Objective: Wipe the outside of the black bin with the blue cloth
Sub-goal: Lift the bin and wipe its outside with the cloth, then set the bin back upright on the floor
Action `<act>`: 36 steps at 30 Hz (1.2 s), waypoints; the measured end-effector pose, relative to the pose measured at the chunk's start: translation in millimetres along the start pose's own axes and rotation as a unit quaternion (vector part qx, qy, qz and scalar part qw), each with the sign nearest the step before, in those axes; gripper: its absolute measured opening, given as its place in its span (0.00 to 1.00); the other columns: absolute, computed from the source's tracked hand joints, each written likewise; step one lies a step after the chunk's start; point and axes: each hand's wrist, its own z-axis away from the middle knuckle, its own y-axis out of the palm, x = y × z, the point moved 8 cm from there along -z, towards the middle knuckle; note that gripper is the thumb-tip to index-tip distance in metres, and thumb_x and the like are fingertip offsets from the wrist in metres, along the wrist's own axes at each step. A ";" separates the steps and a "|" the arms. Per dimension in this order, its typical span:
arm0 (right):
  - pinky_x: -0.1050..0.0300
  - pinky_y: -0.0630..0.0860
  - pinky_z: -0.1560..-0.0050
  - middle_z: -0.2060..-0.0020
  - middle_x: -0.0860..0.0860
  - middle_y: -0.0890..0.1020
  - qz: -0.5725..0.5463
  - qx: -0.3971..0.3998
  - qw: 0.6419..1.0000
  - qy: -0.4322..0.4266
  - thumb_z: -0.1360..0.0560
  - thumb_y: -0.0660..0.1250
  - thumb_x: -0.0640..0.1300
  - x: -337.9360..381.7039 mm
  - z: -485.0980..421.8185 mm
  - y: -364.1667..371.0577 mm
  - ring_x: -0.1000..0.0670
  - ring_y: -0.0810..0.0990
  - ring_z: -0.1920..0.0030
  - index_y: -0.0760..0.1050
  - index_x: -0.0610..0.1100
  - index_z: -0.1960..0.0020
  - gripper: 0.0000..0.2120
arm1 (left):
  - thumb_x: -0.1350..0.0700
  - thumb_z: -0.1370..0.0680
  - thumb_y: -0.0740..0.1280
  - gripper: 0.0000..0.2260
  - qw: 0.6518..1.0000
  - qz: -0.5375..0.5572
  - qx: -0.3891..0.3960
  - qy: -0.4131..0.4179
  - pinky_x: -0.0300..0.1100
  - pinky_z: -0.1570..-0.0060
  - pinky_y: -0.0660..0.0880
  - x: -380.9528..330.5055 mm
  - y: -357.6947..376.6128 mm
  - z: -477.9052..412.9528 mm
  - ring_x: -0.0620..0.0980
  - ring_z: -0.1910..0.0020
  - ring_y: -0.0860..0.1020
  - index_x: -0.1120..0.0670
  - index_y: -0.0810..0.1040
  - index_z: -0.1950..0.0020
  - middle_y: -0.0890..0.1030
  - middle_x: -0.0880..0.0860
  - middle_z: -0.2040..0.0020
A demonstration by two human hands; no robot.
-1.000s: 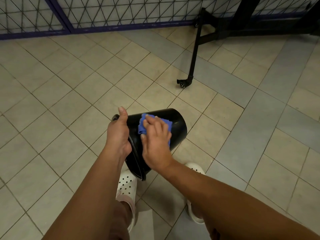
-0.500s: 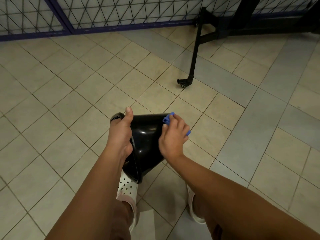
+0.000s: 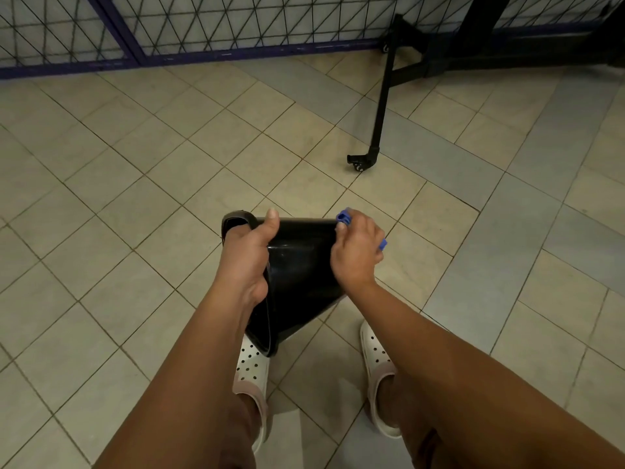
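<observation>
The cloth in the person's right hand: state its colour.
Blue cloth, seen in the head view, mostly hidden under the right hand.

bare forearms [image 3: 189, 360], white perforated clogs [image 3: 252, 367] — beige straps

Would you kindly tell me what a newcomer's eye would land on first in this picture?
The glossy black bin, held tipped above the tiled floor at centre. The left hand grips its rim, and the right hand presses a blue cloth against its far end. White perforated clogs show below.
</observation>
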 end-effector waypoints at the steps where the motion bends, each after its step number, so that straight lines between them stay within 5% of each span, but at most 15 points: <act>1: 0.43 0.62 0.38 0.36 0.50 0.69 -0.012 -0.008 0.999 0.031 0.20 0.56 0.47 -5.2 0.2 -0.1 0.48 0.60 0.33 0.67 0.47 0.34 0.15 | 0.50 0.20 0.68 0.14 1.000 0.001 -0.003 0.001 0.50 0.54 0.78 0.5 0.8 1.1 0.56 0.49 0.81 0.59 0.76 0.42 0.81 0.57 0.49; 6: 0.43 0.67 0.39 0.32 0.47 0.64 -0.070 -0.038 0.976 0.201 0.20 0.56 0.46 -30.5 7.4 -1.8 0.44 0.60 0.33 0.63 0.45 0.31 0.18 | 0.51 0.20 0.68 0.09 1.000 0.021 -0.015 0.006 0.51 0.47 0.77 3.6 4.8 5.1 0.54 0.47 0.79 0.55 0.76 0.48 0.81 0.55 0.48; 10: 0.51 0.67 0.43 0.33 0.45 0.61 -0.096 -0.001 0.955 0.281 0.20 0.55 0.45 -40.3 14.6 5.1 0.42 0.61 0.37 0.62 0.43 0.32 0.17 | 0.52 0.20 0.68 0.07 0.999 0.017 -0.014 0.027 0.43 0.56 0.75 4.6 9.8 3.8 0.51 0.50 0.80 0.55 0.76 0.51 0.81 0.53 0.50; 12: 0.51 0.69 0.42 0.34 0.45 0.61 -0.099 0.020 0.958 0.269 0.20 0.56 0.43 -34.2 16.8 9.8 0.42 0.62 0.38 0.63 0.44 0.32 0.17 | 0.51 0.20 0.68 0.08 0.999 0.026 -0.018 0.023 0.43 0.56 0.76 7.5 9.5 0.9 0.52 0.48 0.80 0.56 0.76 0.47 0.82 0.54 0.48; 17: 0.60 0.64 0.43 0.35 0.45 0.63 -0.039 0.061 0.995 0.067 0.21 0.58 0.39 8.1 23.9 17.8 0.45 0.61 0.39 0.64 0.44 0.31 0.18 | 0.51 0.20 0.67 0.07 1.000 0.012 -0.026 0.012 0.46 0.53 0.77 10.8 5.2 -7.3 0.51 0.49 0.80 0.54 0.74 0.50 0.81 0.53 0.48; 21: 0.64 0.62 0.41 0.37 0.47 0.65 -0.065 0.112 0.991 -0.032 0.21 0.58 0.39 24.8 30.6 23.4 0.48 0.63 0.37 0.65 0.45 0.31 0.18 | 0.52 0.19 0.67 0.09 0.998 -0.041 -0.020 0.035 0.50 0.44 0.78 4.9 -7.1 -15.0 0.52 0.46 0.82 0.55 0.77 0.42 0.83 0.54 0.47; 23: 0.56 0.70 0.39 0.38 0.48 0.67 -0.125 0.144 0.981 -0.021 0.20 0.59 0.41 25.8 30.0 27.9 0.48 0.69 0.38 0.66 0.46 0.31 0.18 | 0.54 0.19 0.66 0.10 0.996 -0.078 -0.020 0.049 0.47 0.45 0.77 3.8 -12.2 -17.7 0.52 0.45 0.81 0.54 0.78 0.39 0.83 0.52 0.47; 25: 0.51 0.79 0.51 0.39 0.48 0.70 -0.188 0.172 0.966 0.040 0.20 0.58 0.43 18.8 27.7 32.3 0.48 0.74 0.44 0.68 0.49 0.33 0.16 | 0.55 0.19 0.66 0.12 0.990 -0.122 -0.023 0.063 0.45 0.46 0.74 4.6 -14.6 -19.7 0.51 0.44 0.79 0.54 0.77 0.36 0.82 0.51 0.45; 28: 0.58 0.79 0.65 0.44 0.47 0.75 -0.228 0.187 0.949 0.110 0.20 0.57 0.44 4.0 23.4 38.5 0.48 0.78 0.52 0.69 0.51 0.34 0.14 | 0.55 0.19 0.66 0.14 0.981 -0.177 -0.025 0.076 0.50 0.39 0.73 8.0 -16.6 -24.3 0.52 0.41 0.77 0.53 0.77 0.33 0.81 0.52 0.42; 36: 0.53 0.79 0.54 0.55 0.48 0.79 -0.307 0.215 0.904 0.206 0.20 0.59 0.40 -19.8 15.3 54.0 0.48 0.80 0.55 0.71 0.47 0.45 0.06 | 0.56 0.18 0.64 0.13 0.938 -0.332 -0.023 0.100 0.45 0.46 0.71 20.5 -7.7 -34.3 0.57 0.43 0.77 0.58 0.77 0.35 0.79 0.55 0.46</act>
